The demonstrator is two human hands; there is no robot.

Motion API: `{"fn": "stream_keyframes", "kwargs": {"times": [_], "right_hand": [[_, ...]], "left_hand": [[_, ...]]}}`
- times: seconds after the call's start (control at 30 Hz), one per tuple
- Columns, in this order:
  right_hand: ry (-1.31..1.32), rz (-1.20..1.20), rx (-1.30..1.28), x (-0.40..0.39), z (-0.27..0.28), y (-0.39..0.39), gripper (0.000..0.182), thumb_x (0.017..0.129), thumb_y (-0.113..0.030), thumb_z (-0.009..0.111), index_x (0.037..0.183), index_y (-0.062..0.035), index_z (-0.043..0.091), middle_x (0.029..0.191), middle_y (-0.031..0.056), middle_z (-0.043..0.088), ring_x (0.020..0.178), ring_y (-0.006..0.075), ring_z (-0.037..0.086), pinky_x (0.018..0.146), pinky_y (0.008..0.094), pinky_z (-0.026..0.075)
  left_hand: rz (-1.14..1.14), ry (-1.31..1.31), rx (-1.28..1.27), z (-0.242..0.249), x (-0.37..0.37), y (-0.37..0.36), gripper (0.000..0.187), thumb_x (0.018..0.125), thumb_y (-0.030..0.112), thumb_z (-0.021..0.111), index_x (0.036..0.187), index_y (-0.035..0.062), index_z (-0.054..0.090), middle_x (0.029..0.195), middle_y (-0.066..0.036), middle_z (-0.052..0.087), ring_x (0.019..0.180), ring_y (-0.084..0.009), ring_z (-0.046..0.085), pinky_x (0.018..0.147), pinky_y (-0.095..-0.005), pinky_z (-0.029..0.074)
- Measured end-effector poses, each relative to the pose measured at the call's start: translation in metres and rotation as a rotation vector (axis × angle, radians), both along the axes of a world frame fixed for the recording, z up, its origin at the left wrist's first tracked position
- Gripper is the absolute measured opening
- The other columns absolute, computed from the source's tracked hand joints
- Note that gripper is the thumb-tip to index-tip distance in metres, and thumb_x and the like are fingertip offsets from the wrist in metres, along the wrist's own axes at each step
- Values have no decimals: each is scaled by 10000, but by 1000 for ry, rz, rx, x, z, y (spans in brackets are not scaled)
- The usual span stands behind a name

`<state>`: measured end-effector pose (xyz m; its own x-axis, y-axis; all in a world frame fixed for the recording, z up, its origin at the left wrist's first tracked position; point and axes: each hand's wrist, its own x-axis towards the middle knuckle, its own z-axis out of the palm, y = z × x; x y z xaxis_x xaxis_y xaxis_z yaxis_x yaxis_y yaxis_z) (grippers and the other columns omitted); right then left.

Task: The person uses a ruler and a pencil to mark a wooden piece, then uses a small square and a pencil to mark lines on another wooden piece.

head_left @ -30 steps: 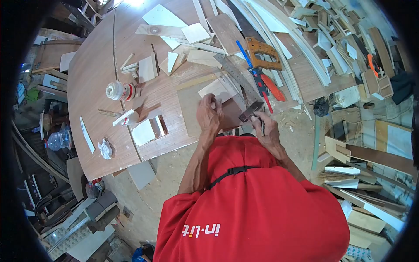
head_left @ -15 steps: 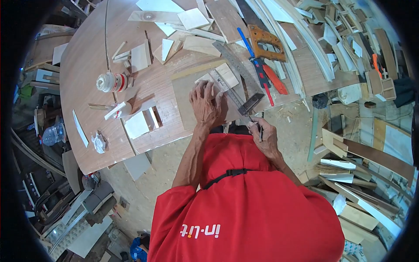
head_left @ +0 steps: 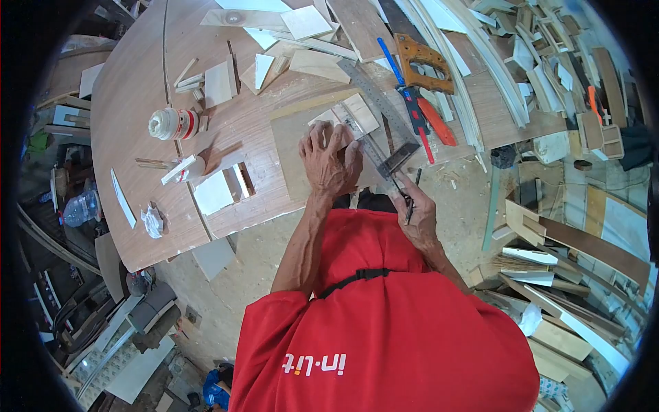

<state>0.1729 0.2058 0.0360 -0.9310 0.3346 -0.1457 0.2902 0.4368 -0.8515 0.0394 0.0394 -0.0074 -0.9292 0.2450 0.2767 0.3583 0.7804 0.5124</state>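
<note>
My left hand [head_left: 331, 159] is bent over a light wooden piece [head_left: 361, 114], its fingers curled at the near end and its thumb beside the metal blade of a try square [head_left: 398, 160]. The blade runs slantwise across the wood, and the dark stock points toward the table's near edge. What lies under my left palm is hidden. My right hand [head_left: 419, 216] is just off the table edge, close to the square's stock. Its fingers are closed around a thin dark pencil-like stick [head_left: 410, 204]. Beneath the wooden piece lies a flat brown board [head_left: 288, 147].
Right of the square are a metal ruler [head_left: 374, 93], a handsaw [head_left: 425, 65] with a wooden handle, and red-and-blue tools [head_left: 415, 110]. White jars [head_left: 171, 125] and wood offcuts [head_left: 316, 65] lie on the table [head_left: 137, 82]. Long strips [head_left: 473, 89] hang over its right edge.
The view has shifted slightly. My right hand has turned a little, with its fingertips nearer the square's stock. My left hand remains over the wood, its fingers slightly shifted.
</note>
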Motion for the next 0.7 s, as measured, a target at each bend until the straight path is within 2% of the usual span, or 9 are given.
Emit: {"fn": "stream_keyframes", "kwargs": {"times": [0.07, 0.2, 0.27, 0.4, 0.5, 0.57, 0.6, 0.67, 0.7], "right_hand": [[164, 83, 85, 1, -9, 1, 288, 939, -113, 603, 1207, -20, 658, 944, 232, 691, 796, 349, 695, 675, 398, 542], [81, 113, 64, 1, -3, 0, 257, 945, -114, 595, 1167, -15, 677, 919, 225, 692, 783, 351, 695, 667, 404, 539], [137, 121, 87, 2, -4, 0, 284, 917, -58, 617, 1194, -30, 674, 828, 175, 661, 702, 255, 658, 624, 349, 498], [93, 117, 80, 2, -1, 0, 280, 914, -54, 615, 1186, -27, 678, 827, 170, 662, 669, 247, 635, 609, 354, 488], [120, 128, 125, 1, 2, 0, 289, 900, -58, 634, 1184, -27, 679, 793, 154, 648, 636, 217, 611, 589, 349, 475], [39, 135, 113, -1, 9, -2, 315, 870, -68, 672, 1182, -29, 678, 764, 132, 631, 627, 192, 607, 581, 335, 479], [39, 132, 113, -1, 10, -2, 315, 870, -68, 672, 1182, -29, 678, 764, 132, 631, 627, 192, 607, 581, 335, 479], [-19, 153, 96, -1, 10, -1, 346, 858, -137, 682, 1189, -37, 668, 776, 168, 637, 640, 289, 637, 598, 386, 511], [-20, 150, 95, 0, 9, -2, 346, 858, -137, 682, 1189, -37, 668, 776, 168, 637, 640, 289, 637, 598, 386, 511]], "left_hand": [[-6, 0, -4, -3, 0, -1, 465, 851, 345, 688, 1245, 108, 623, 1320, -158, 505, 1274, -359, 422, 1064, -514, 301], [-3, -10, -10, -2, 0, -2, 474, 857, 356, 679, 1259, 112, 619, 1325, -156, 504, 1277, -358, 419, 1069, -515, 298], [0, 5, -35, -4, 0, -2, 473, 844, 361, 687, 1252, 137, 607, 1331, -139, 489, 1270, -349, 417, 1058, -511, 300], [-6, -4, -23, -6, 0, -3, 481, 846, 370, 682, 1259, 137, 605, 1338, -142, 486, 1272, -350, 415, 1062, -512, 296], [0, -8, -28, -7, 0, -2, 476, 852, 378, 678, 1255, 134, 611, 1341, -143, 484, 1270, -349, 415, 1064, -509, 297], [14, -13, -18, -6, 0, -2, 474, 849, 358, 683, 1257, 122, 625, 1347, -142, 501, 1290, -357, 416, 1080, -509, 300], [11, -13, -18, -5, 0, -1, 474, 849, 358, 683, 1257, 122, 625, 1347, -142, 501, 1290, -357, 416, 1080, -509, 300], [6, -2, -8, -3, 0, -1, 464, 852, 349, 682, 1253, 121, 626, 1344, -146, 506, 1289, -362, 420, 1079, -513, 301], [3, -2, -9, -3, 0, -1, 464, 852, 349, 682, 1253, 121, 626, 1344, -146, 506, 1289, -362, 420, 1079, -513, 301]]}}
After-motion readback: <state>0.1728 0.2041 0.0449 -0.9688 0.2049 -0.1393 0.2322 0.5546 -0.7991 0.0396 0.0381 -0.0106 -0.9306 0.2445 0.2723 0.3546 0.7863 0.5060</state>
